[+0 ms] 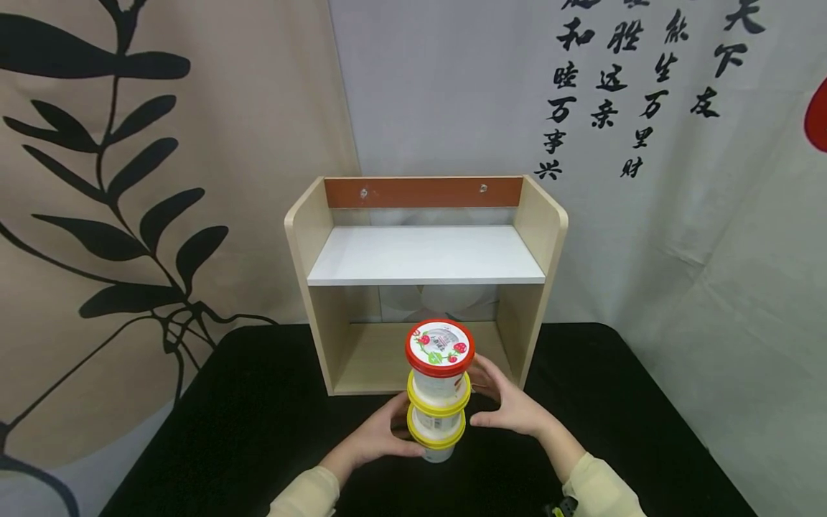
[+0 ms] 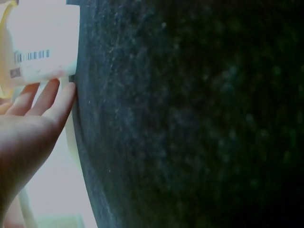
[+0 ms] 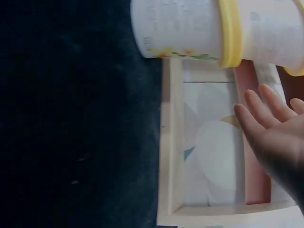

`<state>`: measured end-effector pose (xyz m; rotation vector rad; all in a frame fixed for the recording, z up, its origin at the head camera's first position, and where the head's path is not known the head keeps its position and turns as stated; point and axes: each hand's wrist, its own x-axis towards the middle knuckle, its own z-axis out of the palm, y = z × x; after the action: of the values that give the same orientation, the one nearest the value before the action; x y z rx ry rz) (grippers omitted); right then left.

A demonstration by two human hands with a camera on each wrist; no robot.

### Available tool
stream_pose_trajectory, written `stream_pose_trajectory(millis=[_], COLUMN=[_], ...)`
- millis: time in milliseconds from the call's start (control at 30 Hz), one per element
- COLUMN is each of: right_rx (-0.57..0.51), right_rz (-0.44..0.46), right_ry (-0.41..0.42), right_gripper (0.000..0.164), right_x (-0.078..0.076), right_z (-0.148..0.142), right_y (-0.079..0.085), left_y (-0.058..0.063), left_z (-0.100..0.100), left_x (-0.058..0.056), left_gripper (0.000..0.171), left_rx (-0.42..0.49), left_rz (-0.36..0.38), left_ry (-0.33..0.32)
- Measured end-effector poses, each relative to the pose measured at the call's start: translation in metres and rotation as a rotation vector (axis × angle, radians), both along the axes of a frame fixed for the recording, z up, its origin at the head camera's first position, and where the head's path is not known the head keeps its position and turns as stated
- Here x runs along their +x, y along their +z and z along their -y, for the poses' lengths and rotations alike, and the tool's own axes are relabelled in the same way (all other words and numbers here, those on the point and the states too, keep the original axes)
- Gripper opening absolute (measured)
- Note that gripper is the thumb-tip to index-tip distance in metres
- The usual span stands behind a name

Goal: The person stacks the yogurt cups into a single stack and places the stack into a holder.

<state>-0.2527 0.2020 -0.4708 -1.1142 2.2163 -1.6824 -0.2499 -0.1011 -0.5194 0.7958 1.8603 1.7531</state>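
Note:
Three tubs stand stacked on the black table in the head view. The top tub (image 1: 441, 347) has a red lid with strawberry print; the middle tub (image 1: 436, 424) and bottom tub (image 1: 438, 454) have yellow lids. My left hand (image 1: 381, 434) is at the left of the lower tubs. Its fingertips reach right to the side of the white bottom tub (image 2: 45, 38) in the left wrist view, fingers loosely extended. On the right, my right hand (image 1: 507, 402) stands beside the stack, thumb and fingers spread. The right wrist view shows its fingers (image 3: 256, 109) apart from the tubs.
Behind the stack stands a wooden two-level shelf (image 1: 426, 255) with a white upper board and a brown back rail. The black table (image 1: 258, 416) extends to both sides. Printed cloth walls (image 1: 646, 237) enclose the back and sides.

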Motion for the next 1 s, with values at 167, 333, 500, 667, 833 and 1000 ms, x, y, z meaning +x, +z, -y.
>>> stream_pose_trajectory(millis=[167,333,500,667,833,1000], right_rx=[0.044,0.066,0.086,0.086,0.077,0.074], right_rz=[0.057,0.111,0.143,0.125,0.102,0.148], right_ry=[0.01,0.042,0.045,0.01,-0.018,-0.05], right_gripper=[0.096,0.097,0.094,0.097,0.101,0.104], right_x=[0.003,0.005,0.006,0.008,0.011,0.013], right_z=[0.0,0.001,0.004,0.009,0.015,0.022], right_y=[-0.009,-0.018,-0.026,-0.033,-0.038,-0.04], left_y=[0.004,0.006,0.007,0.009,0.013,0.016], left_z=[0.009,0.018,0.026,0.033,0.04,0.046], left_x=[0.004,0.009,0.014,0.017,0.019,0.021], left_gripper=[0.085,0.085,0.08,0.073,0.07,0.069], left_rx=[-0.031,-0.062,-0.083,-0.093,-0.114,-0.135], left_rz=[0.015,0.018,-0.007,-0.049,-0.088,-0.141], left_ry=[0.045,0.078,0.097,0.146,0.189,0.225])
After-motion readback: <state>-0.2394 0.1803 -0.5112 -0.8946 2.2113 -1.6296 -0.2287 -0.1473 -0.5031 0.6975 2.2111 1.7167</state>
